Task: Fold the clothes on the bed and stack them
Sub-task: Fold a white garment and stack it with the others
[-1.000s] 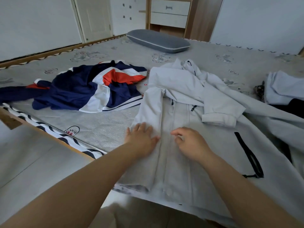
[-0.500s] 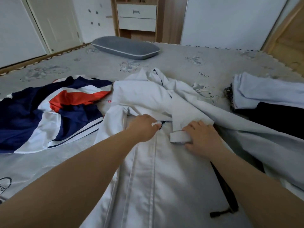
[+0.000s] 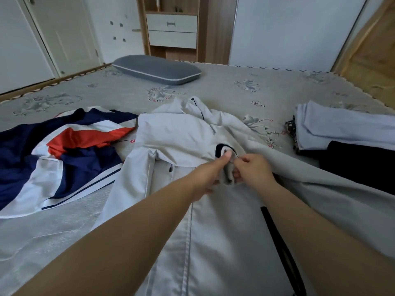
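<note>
A grey patterned bed (image 3: 224, 86) fills the room, a pillow (image 3: 157, 69) at its far edge and bare sheet between. A white jacket (image 3: 181, 137) lies spread mid-bed; left hand (image 3: 210, 175) and right hand (image 3: 255, 170) both pinch its cuff (image 3: 228, 174), fingers curled round it. A navy jacket (image 3: 70, 152) lies left, folded clothes (image 3: 342, 129) at the right edge

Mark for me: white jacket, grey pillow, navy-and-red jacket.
white jacket (image 3: 177, 135), head view, on the folded upper panel.
grey pillow (image 3: 156, 69), head view, on its top face.
navy-and-red jacket (image 3: 85, 138), head view, on the red stripe.
</note>
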